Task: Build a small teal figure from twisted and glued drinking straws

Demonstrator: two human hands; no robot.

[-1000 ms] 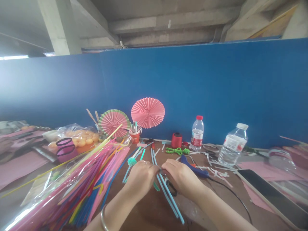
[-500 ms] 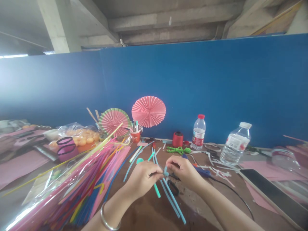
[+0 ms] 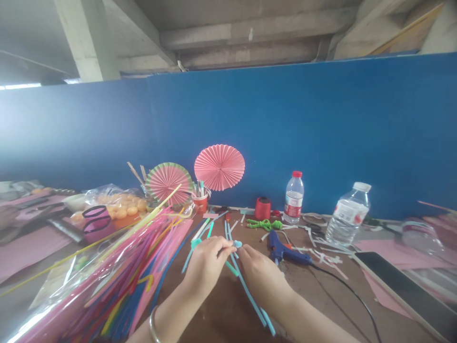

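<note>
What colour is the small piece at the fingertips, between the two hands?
The small piece is light blue, best seen in the head view.

Blue wall (image 3: 321, 133) — concrete beams (image 3: 200, 36) above

A small, rounded, light-blue piece (image 3: 237, 244) is held in the near middle, its lower part hidden.

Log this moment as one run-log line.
Left hand: pinching light-blue piece | Right hand: curled close beside it, contact unclear | Below hands: light-blue pipe cleaners on brown table | Beyond right hand: blue glue gun, untouched
</note>
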